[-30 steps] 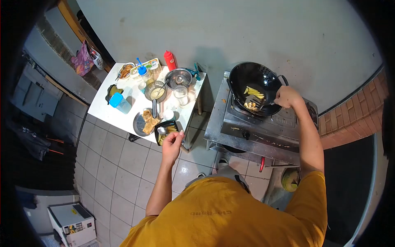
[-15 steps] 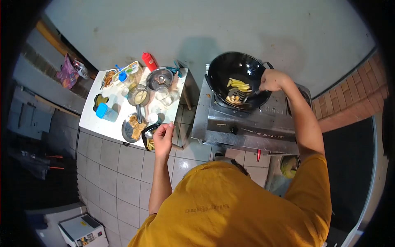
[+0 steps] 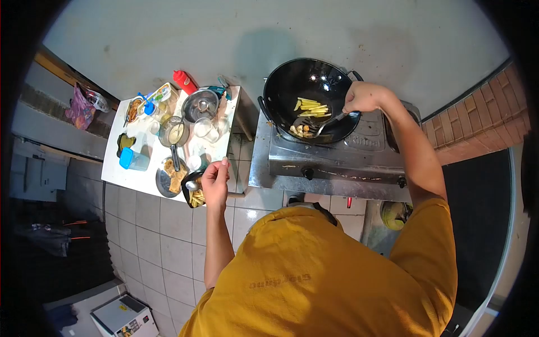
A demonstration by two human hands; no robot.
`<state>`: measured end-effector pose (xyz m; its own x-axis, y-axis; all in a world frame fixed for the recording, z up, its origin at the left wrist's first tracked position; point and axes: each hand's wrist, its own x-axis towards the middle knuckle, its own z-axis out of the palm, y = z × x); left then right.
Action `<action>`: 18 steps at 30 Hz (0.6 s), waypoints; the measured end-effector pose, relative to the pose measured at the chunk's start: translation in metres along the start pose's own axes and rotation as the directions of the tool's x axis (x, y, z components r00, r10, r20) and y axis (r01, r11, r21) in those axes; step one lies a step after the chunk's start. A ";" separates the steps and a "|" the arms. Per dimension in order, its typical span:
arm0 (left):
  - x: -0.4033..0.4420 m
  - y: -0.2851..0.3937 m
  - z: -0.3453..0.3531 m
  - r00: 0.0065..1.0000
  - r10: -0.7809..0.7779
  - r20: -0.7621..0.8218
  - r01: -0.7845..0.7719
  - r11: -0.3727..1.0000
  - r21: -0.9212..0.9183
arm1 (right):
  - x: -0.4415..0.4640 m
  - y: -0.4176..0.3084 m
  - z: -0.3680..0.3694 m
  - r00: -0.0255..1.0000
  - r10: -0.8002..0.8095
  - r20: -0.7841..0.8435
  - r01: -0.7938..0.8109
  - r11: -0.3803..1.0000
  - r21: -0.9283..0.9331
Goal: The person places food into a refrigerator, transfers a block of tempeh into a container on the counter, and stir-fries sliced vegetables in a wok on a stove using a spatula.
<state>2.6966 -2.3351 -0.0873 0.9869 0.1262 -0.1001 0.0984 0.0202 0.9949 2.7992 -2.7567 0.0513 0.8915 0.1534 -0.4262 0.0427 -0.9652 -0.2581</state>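
My right hand (image 3: 366,100) is closed round the handle of a slotted metal spatula (image 3: 328,124). The spatula's head rests inside a black wok (image 3: 283,78), beside small browned pieces (image 3: 301,131). Pale yellow cut sticks (image 3: 313,108) lie just above them in the wok. On the left, my left hand (image 3: 215,184) is closed at the side of a black bowl (image 3: 186,191), seemingly gripping its rim; the fingers partly hide the contact. Cut sticks (image 3: 197,198) and a shiny rounded metal piece (image 3: 192,185) show in that bowl.
The wok stands on a metal gas stove (image 3: 348,160). A white table (image 3: 120,168) at left carries a saucepan (image 3: 167,135), a metal bowl (image 3: 193,101), a plate of fried slices (image 3: 163,182), a red squeeze bottle (image 3: 185,82) and a blue-lidded container (image 3: 135,160). A brick ledge (image 3: 477,124) borders the right.
The view has shifted, so table and wok appear further left and higher. The spatula has moved slightly among the browned pieces. The black bowl now shows more of its contents.
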 end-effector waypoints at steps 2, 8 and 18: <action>0.001 0.000 0.004 1.000 -0.005 -0.006 0.005 1.000 0.001 | 0.003 0.006 -0.001 0.999 -0.023 0.024 0.022 1.000 0.004; 0.002 -0.001 0.017 1.000 0.001 -0.022 -0.001 1.000 0.003 | 0.010 0.011 0.018 1.000 -0.016 0.024 0.013 0.994 0.105; -0.002 -0.003 0.028 1.000 -0.013 -0.025 0.013 1.000 -0.015 | -0.010 0.006 0.044 0.990 -0.065 -0.128 0.075 0.994 0.078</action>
<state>2.6983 -2.3634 -0.0899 0.9821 0.1503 -0.1136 0.1092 0.0369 0.9933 2.7708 -2.7548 0.0154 0.9371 0.1876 -0.2944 0.0747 -0.9315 -0.3559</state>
